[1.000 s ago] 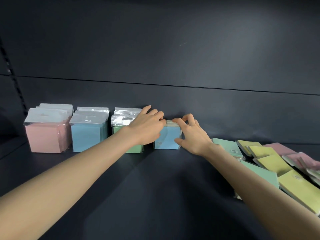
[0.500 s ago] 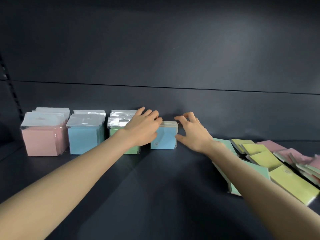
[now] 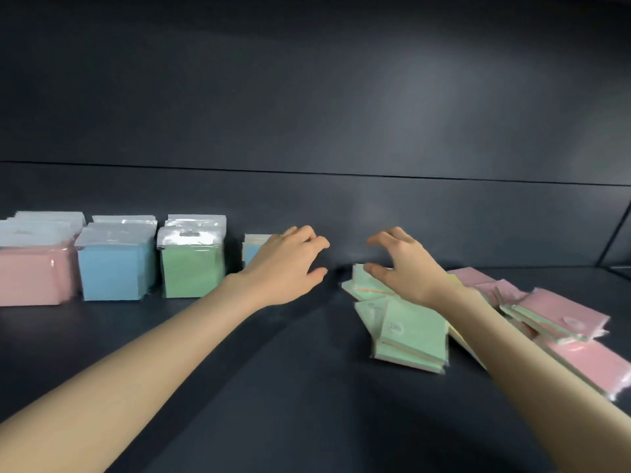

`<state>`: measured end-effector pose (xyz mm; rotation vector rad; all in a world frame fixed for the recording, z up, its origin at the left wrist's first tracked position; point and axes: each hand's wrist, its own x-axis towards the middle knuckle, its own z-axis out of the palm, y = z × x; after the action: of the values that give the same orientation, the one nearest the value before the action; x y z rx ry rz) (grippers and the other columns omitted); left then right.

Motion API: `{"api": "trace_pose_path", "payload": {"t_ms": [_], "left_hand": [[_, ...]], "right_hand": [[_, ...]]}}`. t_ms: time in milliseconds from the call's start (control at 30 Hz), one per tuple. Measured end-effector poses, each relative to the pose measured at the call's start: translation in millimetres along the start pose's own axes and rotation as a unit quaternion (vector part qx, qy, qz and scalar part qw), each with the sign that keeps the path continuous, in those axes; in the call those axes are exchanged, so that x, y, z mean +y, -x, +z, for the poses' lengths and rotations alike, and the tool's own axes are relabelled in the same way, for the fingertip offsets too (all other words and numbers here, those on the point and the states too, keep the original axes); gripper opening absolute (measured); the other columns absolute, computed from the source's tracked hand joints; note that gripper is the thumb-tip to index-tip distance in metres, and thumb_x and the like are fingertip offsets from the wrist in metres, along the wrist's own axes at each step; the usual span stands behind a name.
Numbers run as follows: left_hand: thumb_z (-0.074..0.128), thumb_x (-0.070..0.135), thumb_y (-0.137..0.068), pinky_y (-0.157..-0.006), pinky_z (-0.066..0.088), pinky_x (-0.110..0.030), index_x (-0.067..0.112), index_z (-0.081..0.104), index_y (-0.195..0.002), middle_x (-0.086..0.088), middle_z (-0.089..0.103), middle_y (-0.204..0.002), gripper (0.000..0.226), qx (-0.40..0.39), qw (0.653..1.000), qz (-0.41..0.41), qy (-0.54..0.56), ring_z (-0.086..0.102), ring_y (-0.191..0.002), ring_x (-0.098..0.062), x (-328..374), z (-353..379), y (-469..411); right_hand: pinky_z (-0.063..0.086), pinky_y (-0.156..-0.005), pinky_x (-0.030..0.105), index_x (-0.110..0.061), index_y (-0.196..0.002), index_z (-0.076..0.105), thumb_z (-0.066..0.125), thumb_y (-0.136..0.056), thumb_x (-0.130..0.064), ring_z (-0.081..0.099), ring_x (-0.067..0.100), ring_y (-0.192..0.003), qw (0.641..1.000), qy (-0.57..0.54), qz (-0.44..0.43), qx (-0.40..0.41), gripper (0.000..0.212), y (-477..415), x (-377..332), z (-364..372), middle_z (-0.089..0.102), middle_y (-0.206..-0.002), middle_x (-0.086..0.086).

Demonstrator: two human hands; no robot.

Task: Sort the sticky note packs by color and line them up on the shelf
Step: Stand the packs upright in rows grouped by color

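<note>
The left hand [image 3: 286, 264] is hovering with its fingers loosely bent and gripping nothing. A short blue pack [image 3: 250, 254] is standing just behind its knuckles, partly hidden by them. Left of those fingers, upright rows of green packs [image 3: 191, 271], blue packs [image 3: 112, 271] and pink packs [image 3: 30, 274] are lining the shelf [image 3: 273, 387]. The right hand [image 3: 406, 264] is arching wide like a claw, fingers apart from the thumb and empty. Loose green packs [image 3: 409, 332] are lying flat directly beneath its thumb and palm; whether the thumb tip is touching the topmost one is unclear. Loose pink packs [image 3: 563, 312] are lying right of its wrist.
</note>
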<state>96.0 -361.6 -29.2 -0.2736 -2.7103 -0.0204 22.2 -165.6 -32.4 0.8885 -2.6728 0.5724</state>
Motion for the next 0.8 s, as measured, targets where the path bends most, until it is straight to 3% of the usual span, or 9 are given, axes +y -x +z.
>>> {"api": "trace_pose_path", "payload": {"t_ms": [200, 367, 467, 533, 633, 800], "left_hand": [[0.052, 0.047, -0.091, -0.090, 0.044, -0.033, 0.023, 0.056, -0.120, 0.008, 0.052, -0.113, 0.038, -0.039, 0.985, -0.084, 0.145, 0.052, -0.106, -0.015, 60, 17, 2], [0.061, 0.056, -0.080, -0.079, 0.050, -0.031, 0.018, 0.069, -0.090, 0.009, 0.062, -0.089, 0.041, -0.067, 0.953, -0.168, 0.243, 0.059, -0.083, -0.011, 95, 30, 9], [0.071, 0.052, -0.074, -0.069, 0.042, -0.022, 0.017, 0.071, -0.091, 0.013, 0.056, -0.085, 0.039, -0.070, 0.942, -0.207, 0.254, 0.053, -0.072, -0.003, 109, 34, 14], [0.076, 0.043, -0.074, -0.067, 0.042, -0.018, 0.013, 0.071, -0.091, 0.007, 0.062, -0.083, 0.034, -0.054, 0.927, -0.234, 0.289, 0.056, -0.070, -0.005, 114, 34, 17], [0.078, 0.031, -0.075, -0.075, 0.050, -0.023, 0.013, 0.070, -0.090, 0.001, 0.071, -0.086, 0.026, -0.043, 0.898, -0.265, 0.348, 0.066, -0.081, -0.014, 118, 33, 20], [0.075, 0.025, -0.079, -0.080, 0.050, -0.027, 0.014, 0.063, -0.097, -0.002, 0.071, -0.091, 0.025, -0.012, 0.879, -0.276, 0.388, 0.067, -0.084, -0.015, 116, 29, 15]], "right_hand": [[0.043, -0.085, 0.026, -0.018, -0.123, 0.056, 0.060, -0.089, -0.034, 0.057, 0.018, -0.102, 0.997, -0.040, -0.004, -0.061, 0.038, 35, 45, -26, 0.057, -0.119, 0.001], [0.047, -0.090, 0.023, -0.019, -0.116, 0.058, 0.070, -0.081, -0.035, 0.059, 0.011, -0.103, 0.973, -0.148, 0.009, -0.177, 0.041, 52, 70, -30, 0.062, -0.109, -0.004], [0.046, -0.088, 0.019, -0.022, -0.113, 0.059, 0.076, -0.077, -0.032, 0.058, 0.011, -0.102, 0.965, -0.177, 0.004, -0.196, 0.041, 55, 76, -25, 0.061, -0.108, -0.003], [0.046, -0.088, 0.021, -0.022, -0.113, 0.059, 0.078, -0.074, -0.030, 0.058, 0.012, -0.100, 0.963, -0.192, -0.001, -0.190, 0.044, 54, 79, -23, 0.060, -0.104, -0.003], [0.043, -0.082, 0.018, -0.020, -0.119, 0.055, 0.080, -0.073, -0.026, 0.054, 0.007, -0.091, 0.955, -0.222, -0.007, -0.196, 0.053, 53, 76, -23, 0.054, -0.095, -0.007], [0.046, -0.077, 0.017, -0.020, -0.117, 0.057, 0.079, -0.073, -0.009, 0.057, 0.012, -0.101, 0.934, -0.323, -0.013, -0.150, 0.050, 41, 71, -35, 0.058, -0.109, 0.003]]}}
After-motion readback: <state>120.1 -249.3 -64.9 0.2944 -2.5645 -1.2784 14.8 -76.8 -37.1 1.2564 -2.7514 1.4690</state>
